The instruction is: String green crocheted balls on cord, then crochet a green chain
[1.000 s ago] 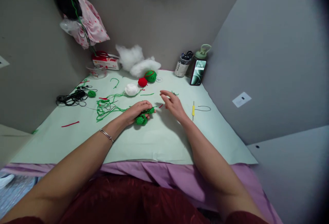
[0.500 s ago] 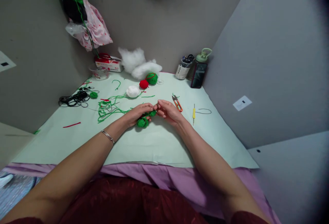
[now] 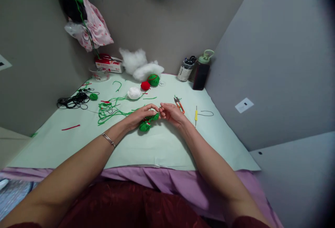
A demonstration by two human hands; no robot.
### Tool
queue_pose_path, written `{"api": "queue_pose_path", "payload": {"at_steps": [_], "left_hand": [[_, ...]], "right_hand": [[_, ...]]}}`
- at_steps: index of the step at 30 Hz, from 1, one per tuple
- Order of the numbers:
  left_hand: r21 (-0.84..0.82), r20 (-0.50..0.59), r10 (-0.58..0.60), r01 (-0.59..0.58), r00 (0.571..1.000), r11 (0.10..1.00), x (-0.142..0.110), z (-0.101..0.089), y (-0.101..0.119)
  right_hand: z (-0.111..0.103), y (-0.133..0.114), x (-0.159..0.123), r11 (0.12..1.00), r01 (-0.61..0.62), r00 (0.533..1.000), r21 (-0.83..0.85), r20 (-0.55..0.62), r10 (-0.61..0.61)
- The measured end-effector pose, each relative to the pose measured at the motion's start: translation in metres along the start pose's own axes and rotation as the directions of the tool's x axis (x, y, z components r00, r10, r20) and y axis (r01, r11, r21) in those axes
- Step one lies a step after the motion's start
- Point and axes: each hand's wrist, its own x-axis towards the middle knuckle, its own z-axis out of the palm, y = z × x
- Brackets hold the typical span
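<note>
My left hand (image 3: 142,116) is closed around a green crocheted piece (image 3: 144,126) with small red and white bits, held just above the table. Part of the piece hides under my fingers. Close against it, my right hand (image 3: 170,112) is closed with thumb and fingers pinched together at the piece's right end. Whatever sits in that pinch is too small to make out. Orange-handled thread snips (image 3: 179,105) lie just beyond my right hand. Farther right rests a yellow-handled crochet hook (image 3: 196,115) beside a dark loop of cord.
Green yarn strands (image 3: 107,112) spread left of my hands, near tangled black cord (image 3: 75,100). White (image 3: 134,93), red (image 3: 145,86) and green yarn balls (image 3: 153,80) sit behind. White stuffing (image 3: 148,71), a pen cup (image 3: 184,72) and a bottle (image 3: 201,74) stand along the wall.
The green piece has turned in my left hand, so red and white bits now show. My two hands stay close together, and the whole view has shifted slightly.
</note>
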Motion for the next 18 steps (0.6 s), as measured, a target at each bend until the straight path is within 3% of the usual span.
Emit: {"api": "queue_pose_path", "payload": {"at_steps": [3, 5, 7, 9, 10, 12, 14, 16, 18], "left_hand": [[-0.047, -0.006, -0.019, 0.019, 1.0, 0.999, -0.001, -0.003, 0.003], [-0.07, -0.027, -0.023, 0.021, 0.999, 0.997, 0.0, -0.006, 0.004], [-0.08, -0.048, -0.03, 0.026, 0.998, 0.996, 0.0, -0.007, 0.005], [-0.094, -0.065, -0.041, 0.035, 0.997, 0.995, 0.0, -0.006, 0.006], [-0.106, -0.078, -0.042, 0.034, 0.996, 0.994, 0.0, -0.006, 0.007], [-0.126, -0.098, -0.039, 0.026, 0.994, 0.992, 0.0, -0.004, 0.009], [-0.128, -0.108, -0.033, 0.019, 0.994, 0.992, -0.001, -0.002, 0.009], [-0.11, -0.118, -0.017, 0.004, 0.993, 0.994, -0.001, -0.002, 0.009], [-0.081, -0.133, 0.014, -0.025, 0.991, 0.996, 0.0, -0.003, 0.007]], "right_hand": [[-0.011, -0.003, 0.003, 0.985, 0.04, 0.996, -0.168, -0.068, -0.052], [-0.022, -0.007, 0.004, 0.908, 0.081, 0.967, -0.411, -0.187, -0.171], [-0.035, -0.011, 0.003, 0.708, 0.039, 0.876, -0.705, -0.318, -0.364], [-0.047, -0.014, 0.0, 0.443, -0.134, 0.781, -0.886, -0.37, -0.504], [-0.051, -0.015, -0.001, 0.328, -0.223, 0.765, -0.918, -0.374, -0.524], [-0.056, -0.016, -0.003, 0.153, -0.34, 0.788, -0.928, -0.37, -0.491], [-0.057, -0.017, -0.004, 0.042, -0.386, 0.823, -0.921, -0.365, -0.435], [-0.057, -0.018, -0.004, -0.014, -0.405, 0.836, -0.914, -0.364, -0.411], [-0.057, -0.02, -0.002, -0.002, -0.421, 0.818, -0.907, -0.378, -0.435]]}}
